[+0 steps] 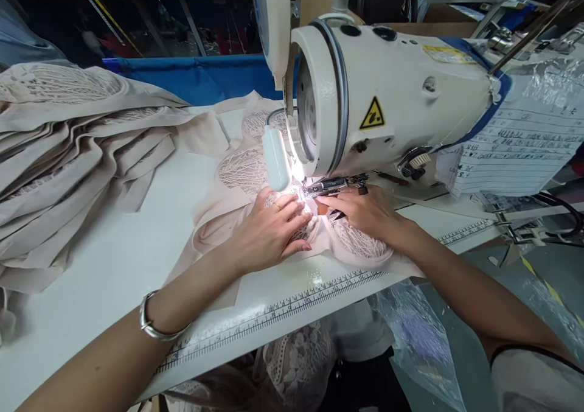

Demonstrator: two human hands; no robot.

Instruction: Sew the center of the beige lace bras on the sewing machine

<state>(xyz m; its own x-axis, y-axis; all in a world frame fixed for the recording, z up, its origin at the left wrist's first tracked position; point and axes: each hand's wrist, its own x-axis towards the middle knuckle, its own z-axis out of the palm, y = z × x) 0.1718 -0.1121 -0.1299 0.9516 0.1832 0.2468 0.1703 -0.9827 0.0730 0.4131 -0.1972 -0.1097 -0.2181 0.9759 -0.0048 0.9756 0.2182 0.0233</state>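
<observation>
A pale pink lace bra (360,241) lies across the sewing machine's bed, partly under the presser foot (305,190). My left hand (269,226) rests flat on a lace cup just left of the needle area, fingers stretched out and pressing the fabric. Right of the needle, my right hand (367,214) is closed, its fingertips at the bra's edge. Small dark pointed blades (337,215), seemingly of thread snips, poke out beneath its fingers; the rest is hidden by the hand. Bright lamp light washes out the stitching spot.
The white sewing machine (387,89) fills the upper right, with a small lamp (276,159) beside its needle. Stacked pink bras (82,156) cover the table's left. A printed ruler (283,308) follows the front edge. Handwritten paper (515,138) hangs at right; a plastic bag (420,333) is below.
</observation>
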